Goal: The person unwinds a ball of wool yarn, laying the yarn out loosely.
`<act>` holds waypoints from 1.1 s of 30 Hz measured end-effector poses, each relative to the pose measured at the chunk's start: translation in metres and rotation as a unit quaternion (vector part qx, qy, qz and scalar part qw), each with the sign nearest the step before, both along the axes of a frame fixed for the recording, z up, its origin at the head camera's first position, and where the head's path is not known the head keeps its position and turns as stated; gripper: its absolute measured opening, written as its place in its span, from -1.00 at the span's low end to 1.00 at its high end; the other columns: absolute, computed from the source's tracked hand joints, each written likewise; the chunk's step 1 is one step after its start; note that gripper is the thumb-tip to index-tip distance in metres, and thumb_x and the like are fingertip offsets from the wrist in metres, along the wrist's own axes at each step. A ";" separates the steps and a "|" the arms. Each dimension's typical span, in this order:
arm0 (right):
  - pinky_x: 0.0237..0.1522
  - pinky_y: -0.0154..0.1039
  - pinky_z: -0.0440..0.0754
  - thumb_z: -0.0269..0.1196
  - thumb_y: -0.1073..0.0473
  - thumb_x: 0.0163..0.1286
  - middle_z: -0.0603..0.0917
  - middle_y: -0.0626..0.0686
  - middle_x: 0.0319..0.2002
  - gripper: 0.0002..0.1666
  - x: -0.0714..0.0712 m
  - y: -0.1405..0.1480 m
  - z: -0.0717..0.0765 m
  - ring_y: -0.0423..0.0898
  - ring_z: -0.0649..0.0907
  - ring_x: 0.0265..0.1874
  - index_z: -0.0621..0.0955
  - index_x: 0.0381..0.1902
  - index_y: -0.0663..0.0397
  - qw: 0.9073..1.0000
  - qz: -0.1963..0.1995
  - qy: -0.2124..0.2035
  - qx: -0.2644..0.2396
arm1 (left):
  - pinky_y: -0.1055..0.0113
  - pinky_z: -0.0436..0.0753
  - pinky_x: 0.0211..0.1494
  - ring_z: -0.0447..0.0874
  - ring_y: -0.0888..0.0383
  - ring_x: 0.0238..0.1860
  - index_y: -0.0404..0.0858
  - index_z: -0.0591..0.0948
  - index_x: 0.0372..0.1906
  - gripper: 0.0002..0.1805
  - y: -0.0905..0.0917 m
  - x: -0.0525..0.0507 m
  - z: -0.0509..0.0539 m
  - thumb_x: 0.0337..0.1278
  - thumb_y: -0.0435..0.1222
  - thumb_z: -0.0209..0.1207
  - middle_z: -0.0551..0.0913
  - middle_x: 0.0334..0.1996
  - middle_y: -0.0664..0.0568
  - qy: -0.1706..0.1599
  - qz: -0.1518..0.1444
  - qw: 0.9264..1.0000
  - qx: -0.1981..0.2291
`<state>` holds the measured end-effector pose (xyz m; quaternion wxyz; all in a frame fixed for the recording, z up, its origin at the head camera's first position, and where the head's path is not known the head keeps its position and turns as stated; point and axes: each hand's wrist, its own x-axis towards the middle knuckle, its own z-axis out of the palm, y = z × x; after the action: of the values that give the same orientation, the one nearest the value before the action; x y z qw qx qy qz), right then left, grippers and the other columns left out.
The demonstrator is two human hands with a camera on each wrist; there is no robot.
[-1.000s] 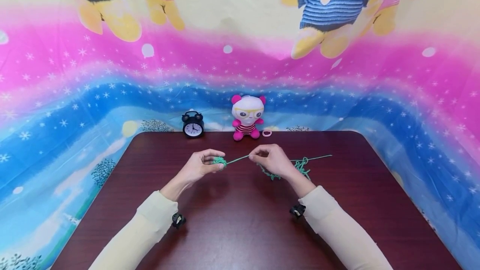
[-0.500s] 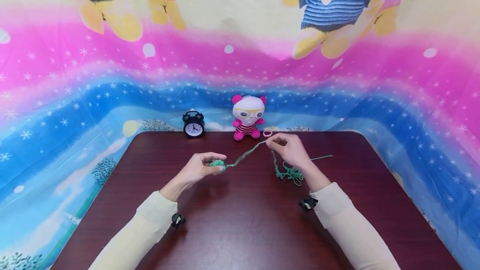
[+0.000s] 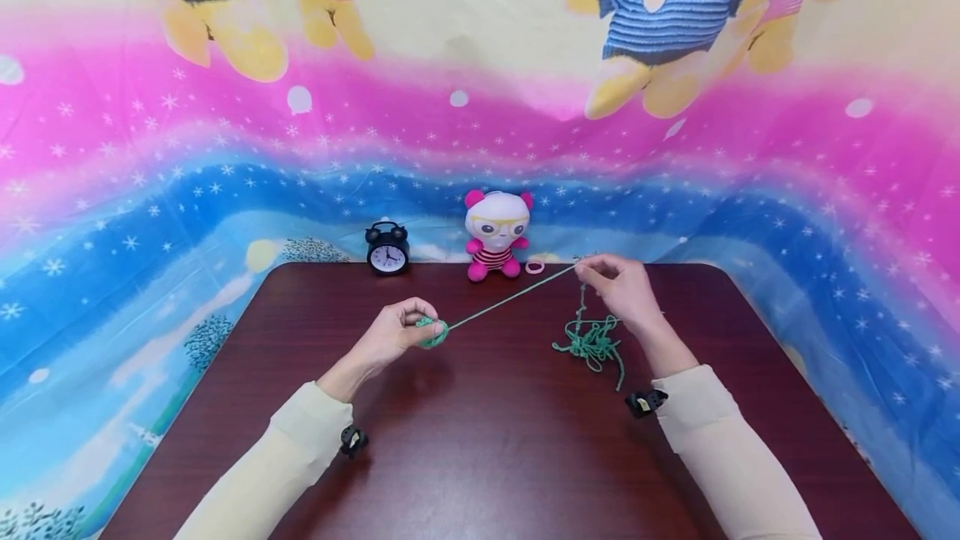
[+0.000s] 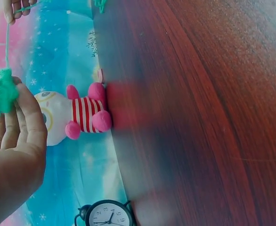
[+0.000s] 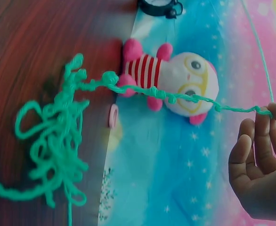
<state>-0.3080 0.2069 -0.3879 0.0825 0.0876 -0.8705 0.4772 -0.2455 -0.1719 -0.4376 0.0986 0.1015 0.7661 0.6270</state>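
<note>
In the head view the left hand [image 3: 392,335] pinches a small green yarn bundle [image 3: 432,332] between thumb and fingers. From it a taut strand [image 3: 513,298] rises to the right hand [image 3: 619,287], whose thumb and fingertips pinch it above the table. Below the right hand, a knotted length hangs down to a loose green tangle [image 3: 592,343]. The right wrist view shows this knotted strand [image 5: 142,89] running from the tangle [image 5: 58,155] to the fingertips. The bundle [image 4: 5,94] looks crumpled in the left wrist view.
A black alarm clock [image 3: 387,252] and a pink-and-white plush panda [image 3: 498,236] stand at the back of the dark wooden table [image 3: 465,440]. A small pink ring [image 3: 534,267] lies beside the panda. Behind hangs a patterned cloth [image 3: 480,140].
The right hand has moved right and slightly up, and the strand between the hands is longer. The left hand has stayed nearly in place, its fingers curling closer round the bundle.
</note>
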 end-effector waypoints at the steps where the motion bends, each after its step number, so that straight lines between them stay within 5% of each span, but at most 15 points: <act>1: -0.33 -0.27 0.66 0.31 -0.20 0.35 0.74 -0.05 -0.24 -0.60 -0.001 0.003 0.000 -0.16 0.63 -0.33 0.74 -0.09 -0.06 1.000 -0.004 0.000 -0.004 | 0.20 0.71 -0.05 0.73 0.20 -0.26 -0.24 0.59 0.00 -0.71 0.000 0.000 0.000 0.24 -0.24 0.33 0.78 -0.27 0.08 -0.002 0.000 1.000 0.001; 10: -0.33 -0.35 0.64 0.27 -0.21 0.39 0.69 -0.24 -0.32 -0.53 -0.002 0.029 0.002 -0.25 0.63 -0.31 0.72 -0.03 0.03 0.999 -0.022 0.010 -0.028 | 0.30 0.75 -0.03 0.77 0.18 -0.15 -0.29 0.57 0.24 -0.50 -0.005 0.000 -0.002 0.18 -0.34 0.35 0.77 -0.17 0.01 -0.007 -0.027 1.000 0.002; 21: -0.35 -0.44 0.63 0.26 -0.16 0.41 0.65 -0.36 -0.39 -0.47 -0.004 0.057 0.008 -0.32 0.64 -0.30 0.68 0.03 0.19 0.996 -0.066 0.034 -0.041 | 0.02 0.71 0.00 0.71 0.18 -0.27 -0.19 0.68 0.11 -0.66 -0.005 0.001 -0.002 0.23 -0.28 0.33 0.76 -0.23 0.03 -0.004 0.013 1.000 -0.022; 28: -0.35 -0.46 0.62 0.25 -0.16 0.41 0.63 -0.39 -0.38 -0.45 -0.002 0.078 0.008 -0.38 0.62 -0.29 0.66 0.07 0.19 0.994 -0.092 0.031 -0.050 | 0.19 0.71 -0.13 0.68 0.21 -0.32 -0.29 0.64 0.04 -0.70 -0.006 0.001 -0.003 0.24 -0.29 0.31 0.74 -0.31 0.09 0.003 0.016 1.000 -0.014; 33: -0.38 -0.48 0.61 0.29 -0.11 0.39 0.65 -0.39 -0.41 -0.49 -0.003 0.090 0.008 -0.39 0.63 -0.31 0.67 0.05 0.20 0.991 -0.110 0.032 -0.071 | -0.08 0.70 0.06 0.75 0.15 -0.23 -0.21 0.63 0.12 -0.61 -0.006 0.001 -0.003 0.19 -0.29 0.36 0.77 -0.18 0.00 0.003 0.017 1.000 -0.023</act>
<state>-0.3109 0.2964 -0.3803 0.1688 0.0003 -0.8357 0.5226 -0.2449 -0.1777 -0.4404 0.0879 0.0877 0.7824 0.6102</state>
